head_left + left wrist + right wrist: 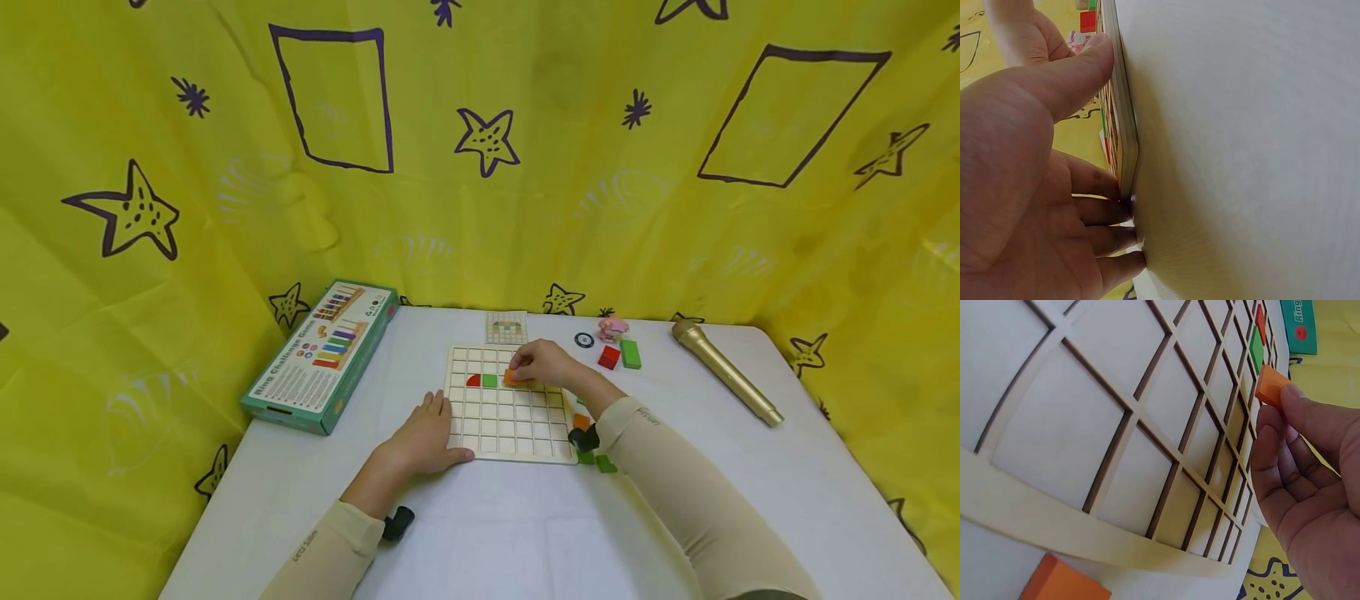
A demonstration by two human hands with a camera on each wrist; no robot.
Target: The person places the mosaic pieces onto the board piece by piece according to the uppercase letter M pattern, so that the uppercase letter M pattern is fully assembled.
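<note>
Pinching an orange tile (1270,387) over the grid board's (506,417) far row beside the green tile (489,381), the right hand (542,363) needed to seat it squarely while the flat-fingered left hand (423,433) steadied the board's near-left edge.

hands 2 (423,437) (542,364) | grid board 1 (507,429) | pieces on board 3: red (473,381), green (490,381), orange (513,379) | game box 1 (322,354) | pattern card 1 (506,327) | gold microphone 1 (726,372)
</note>
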